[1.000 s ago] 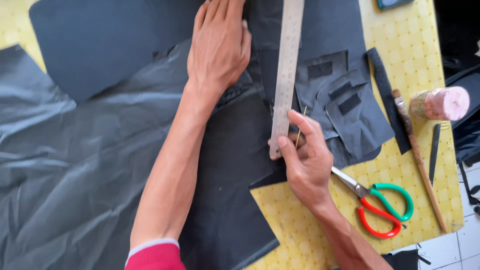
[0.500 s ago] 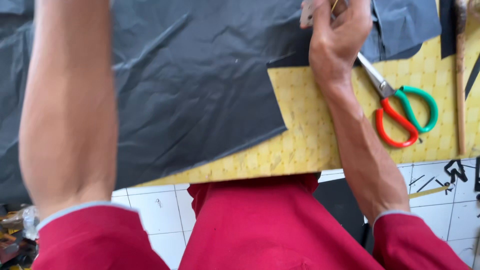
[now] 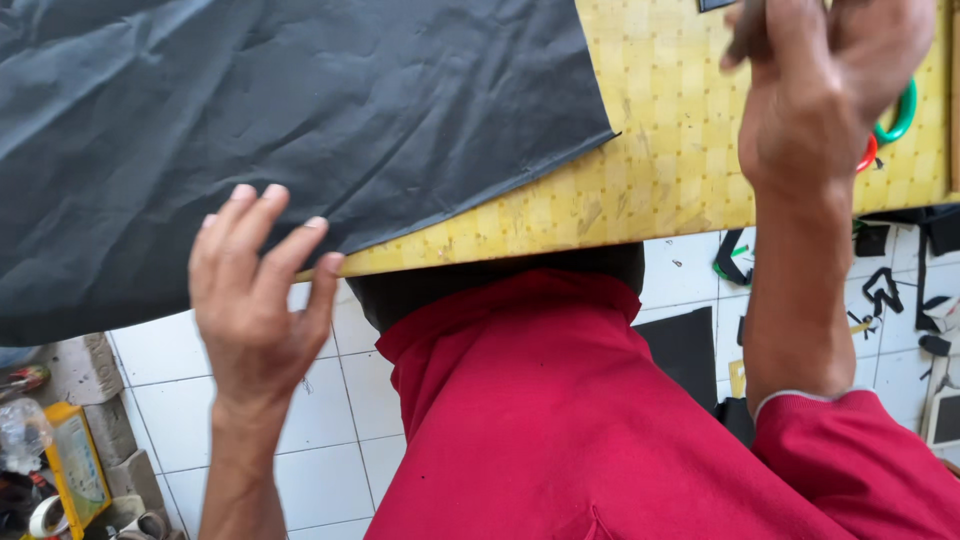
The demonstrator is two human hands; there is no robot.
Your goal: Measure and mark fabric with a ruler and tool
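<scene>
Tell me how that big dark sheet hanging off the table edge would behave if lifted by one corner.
The dark sheet would probably flop: it is creased all over and droops past the yellow table edge. It looks thin, so likely light for its size. The left hand hovers open near its hanging edge; one corner alone would likely let the rest sag and slide.

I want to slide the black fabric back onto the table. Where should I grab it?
Pinch the fabric along its overhanging lower edge, coming from the near side by the left hand. That edge hangs free past the table, so fingers can get under it.
</scene>
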